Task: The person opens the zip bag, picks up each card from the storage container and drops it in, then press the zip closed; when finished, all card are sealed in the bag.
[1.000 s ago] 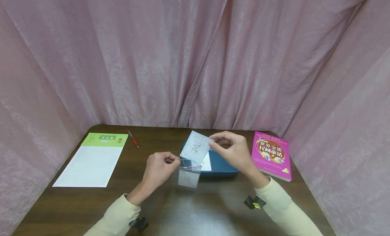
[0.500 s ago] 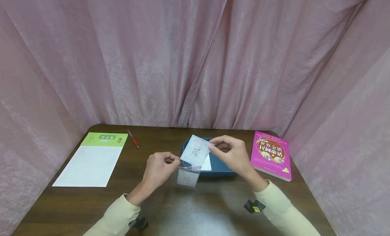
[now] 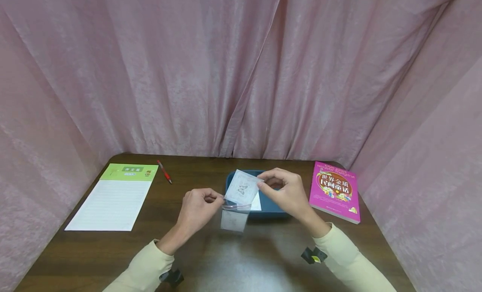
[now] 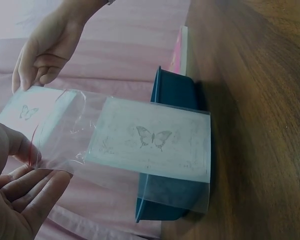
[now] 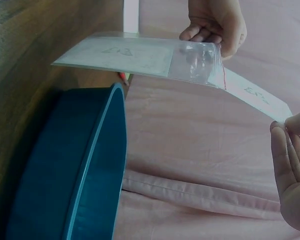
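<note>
My left hand (image 3: 199, 209) pinches the mouth of a clear zip bag (image 4: 85, 127) with a red line along its opening. Inside the bag lies a whitish card (image 4: 152, 140) printed with a butterfly. My right hand (image 3: 284, 191) pinches the corner of another butterfly card (image 3: 242, 188) between thumb and fingers. This card slants down to the left, its lower end slipped into the bag's mouth. Both are held up in front of a blue tray (image 3: 268, 214), where a white sheet (image 3: 256, 204) shows behind the card.
On the left of the brown table (image 3: 196, 258) lies a green-topped lined pad (image 3: 109, 204), with a red pen (image 3: 164, 172) beside it. A pink book (image 3: 335, 195) lies to the right of the tray. Pink curtains (image 3: 180, 74) hang behind and at both sides.
My right hand has moved down slightly with the butterfly card, and the card's lower end has gone to the bag's mouth and into it. My left hand has hardly moved.
</note>
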